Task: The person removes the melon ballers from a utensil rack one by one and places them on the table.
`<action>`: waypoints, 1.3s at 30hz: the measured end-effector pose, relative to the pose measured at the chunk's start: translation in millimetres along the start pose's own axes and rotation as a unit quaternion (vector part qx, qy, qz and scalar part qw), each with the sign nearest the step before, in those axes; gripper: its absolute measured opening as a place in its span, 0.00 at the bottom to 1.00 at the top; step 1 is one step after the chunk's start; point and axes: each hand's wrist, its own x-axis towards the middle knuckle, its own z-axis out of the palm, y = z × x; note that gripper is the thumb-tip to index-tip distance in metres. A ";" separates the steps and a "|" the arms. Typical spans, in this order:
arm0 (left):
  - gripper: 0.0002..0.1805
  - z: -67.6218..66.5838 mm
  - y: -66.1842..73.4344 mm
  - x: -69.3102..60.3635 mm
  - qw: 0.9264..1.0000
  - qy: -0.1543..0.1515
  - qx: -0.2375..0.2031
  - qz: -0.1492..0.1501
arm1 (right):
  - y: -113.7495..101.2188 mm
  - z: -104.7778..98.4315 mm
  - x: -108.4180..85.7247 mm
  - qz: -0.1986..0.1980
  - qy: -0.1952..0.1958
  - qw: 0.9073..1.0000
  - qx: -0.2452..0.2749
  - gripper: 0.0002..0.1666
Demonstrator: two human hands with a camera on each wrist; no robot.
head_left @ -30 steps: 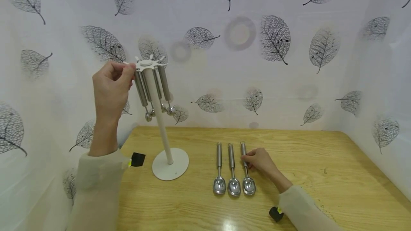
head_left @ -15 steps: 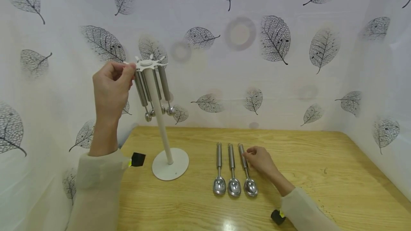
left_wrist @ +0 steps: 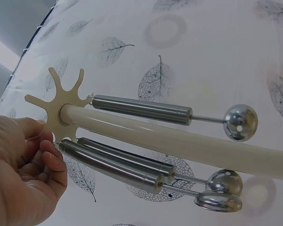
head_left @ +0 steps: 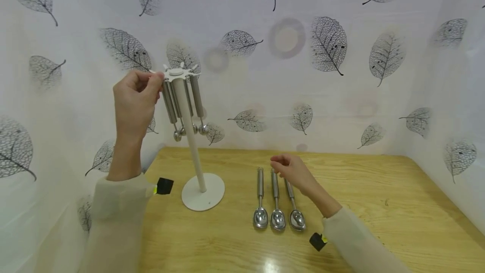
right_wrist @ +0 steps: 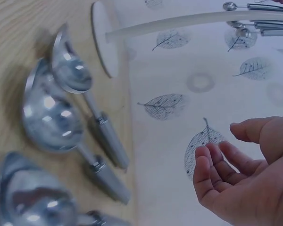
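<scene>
The white rack (head_left: 191, 138) is pinched at its nine-o'clock edge by the left hand (head_left: 134, 102), while near three spoons (head_left: 278, 219), at the head view's five o'clock, the right hand (head_left: 297, 175) is held with fingertips apart.

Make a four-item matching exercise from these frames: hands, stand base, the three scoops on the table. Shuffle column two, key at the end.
Column 1
1. left hand
2. right hand
3. stand base
4. three scoops

Column 2
A. holding nothing, near the scoop handles
B. silver, lying side by side on the table
C. pinching the edge of the stand top
D. white, round, flat under the pole

Pairs: 1-C, 2-A, 3-D, 4-B
</scene>
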 end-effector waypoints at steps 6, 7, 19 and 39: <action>0.08 0.1 2.4 1.0 1.000 -0.003 0.001 -0.011 | -28.5 3.8 12.1 -0.037 -0.027 0.999 0.018 0.21; 0.08 0.4 2.7 1.1 1.000 -0.001 0.004 -0.014 | -32.6 4.4 13.5 -0.041 -0.031 0.998 0.020 0.21; 0.12 10.9 16.4 -16.7 0.989 0.097 0.060 0.091 | -61.6 12.0 23.8 -0.057 -0.044 0.996 0.051 0.20; 0.11 18.4 21.5 -22.7 0.981 0.085 0.134 0.108 | -75.4 16.7 28.8 -0.063 -0.045 0.996 0.044 0.19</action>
